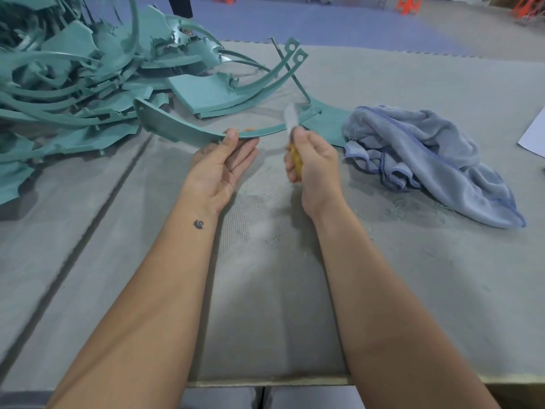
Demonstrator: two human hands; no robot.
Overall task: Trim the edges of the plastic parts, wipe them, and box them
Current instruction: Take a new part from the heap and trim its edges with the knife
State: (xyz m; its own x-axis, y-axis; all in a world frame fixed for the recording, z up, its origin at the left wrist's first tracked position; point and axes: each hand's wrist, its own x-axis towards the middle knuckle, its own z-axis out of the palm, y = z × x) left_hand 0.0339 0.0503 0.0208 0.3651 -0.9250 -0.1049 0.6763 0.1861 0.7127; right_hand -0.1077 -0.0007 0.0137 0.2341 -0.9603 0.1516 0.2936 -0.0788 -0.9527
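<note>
My left hand (221, 165) pinches a long curved teal plastic part (177, 128) between thumb and fingers, holding it just above the table. My right hand (312, 160) grips a yellow-handled knife (295, 160), its blurred blade (290, 116) pointing up beside the part's thin right end. A crumpled blue-grey cloth (427, 163) lies to the right of my right hand. No box is in view.
A big heap of teal plastic parts (73, 78) fills the back left of the grey padded table (265, 276). Fine plastic shavings are scattered around my right wrist. A white sheet (533, 134) lies at the right edge. Orange stools stand on the far floor.
</note>
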